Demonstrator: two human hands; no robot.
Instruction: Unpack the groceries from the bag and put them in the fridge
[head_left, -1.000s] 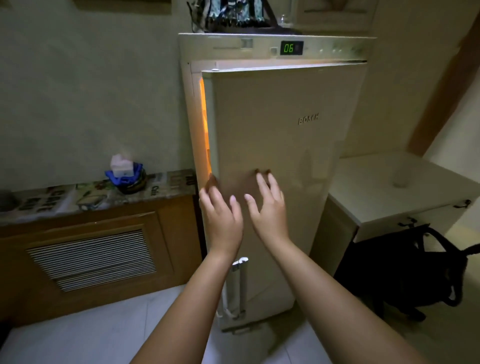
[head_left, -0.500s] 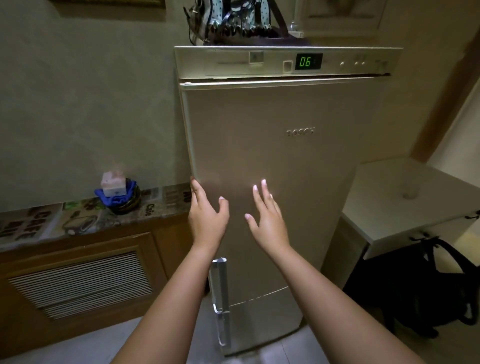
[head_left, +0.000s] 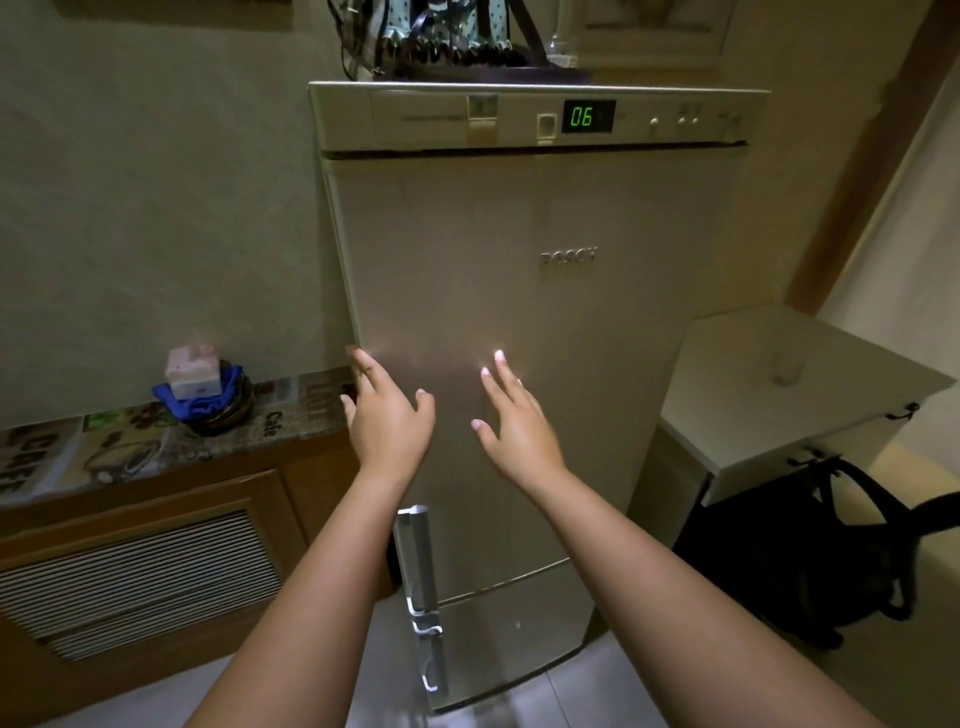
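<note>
A tall beige fridge (head_left: 545, 291) stands straight ahead with its upper door closed flush; the green display at its top reads 06. My left hand (head_left: 387, 415) is open, fingers spread, at the door's left edge. My right hand (head_left: 511, 421) is open too, fingers against the door at mid height. Neither hand holds anything. A silver handle (head_left: 418, 561) runs down the door's lower left side. A black bag (head_left: 810, 551) sits on the floor to the right of the fridge, under a white table. No groceries are in view.
A wooden cabinet with a patterned counter (head_left: 130, 447) stands on the left, carrying a small basket with blue cloth and a pale box (head_left: 200, 387). A white table (head_left: 789, 384) is on the right. A dotted bag (head_left: 441, 31) rests on top of the fridge.
The fridge door swung from ajar, with orange light showing at its left edge, to fully closed. Both hands stayed on the door and spread slightly apart.
</note>
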